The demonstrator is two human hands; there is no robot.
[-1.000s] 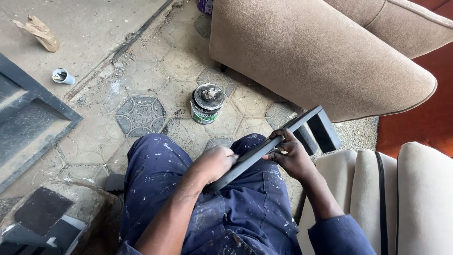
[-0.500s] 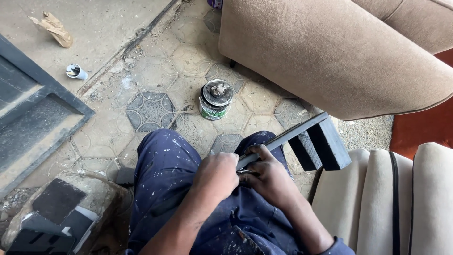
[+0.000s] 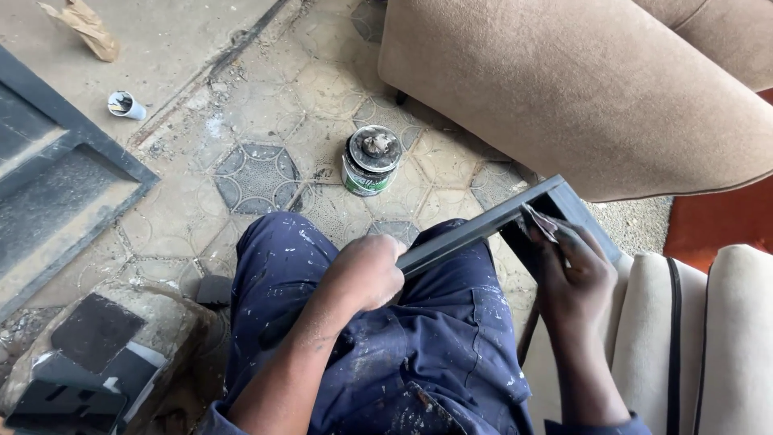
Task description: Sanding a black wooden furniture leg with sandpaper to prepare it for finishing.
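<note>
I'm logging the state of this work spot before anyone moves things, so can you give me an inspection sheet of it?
Surface: worn patterned floor tiles, dusty and paint-stained.
Job's things: dark frame piece across the lap; small worn abrasive scrap pressed against its far end.
Clutter: lidded tin on the tiles, small white cup lying on its side, crumpled brown paper.
Hands: left hand grips the frame's near end; right hand holds the scrap.
Cables: nothing seen.
Surroundings: tan sofa ahead, cream cushions on the right, dark framed panel on the left.
</note>
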